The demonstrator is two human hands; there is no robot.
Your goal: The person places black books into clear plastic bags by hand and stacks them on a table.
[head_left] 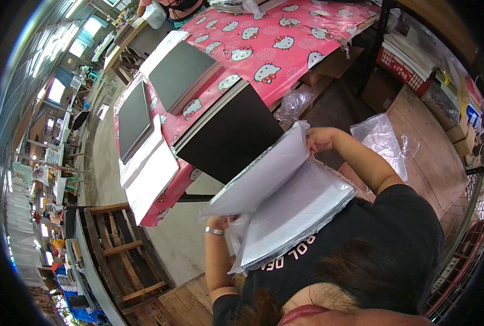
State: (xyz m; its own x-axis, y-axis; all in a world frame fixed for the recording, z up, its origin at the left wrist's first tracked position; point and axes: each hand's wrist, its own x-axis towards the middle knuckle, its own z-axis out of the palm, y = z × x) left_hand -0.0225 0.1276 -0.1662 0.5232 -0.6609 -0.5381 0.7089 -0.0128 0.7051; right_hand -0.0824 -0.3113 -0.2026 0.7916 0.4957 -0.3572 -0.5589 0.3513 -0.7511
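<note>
A thick bundle of thin whitish sheets rests against my chest, parted like an open book. Its raised upper flap slants away from me, and the edges look like crinkled plastic. My left hand, with a silver band at the wrist, grips the flap's lower left corner; its fingers are partly hidden. My right hand is closed on the flap's upper right end. Just beyond the bundle, a black-covered stack of boards lies on the table's near edge.
On the pink cartoon-print tablecloth lie a dark grey-topped stack, a thinner dark panel and white sheets. Clear plastic lies at right, near a red basket. A wooden pallet stands at left. Another person is at the far end.
</note>
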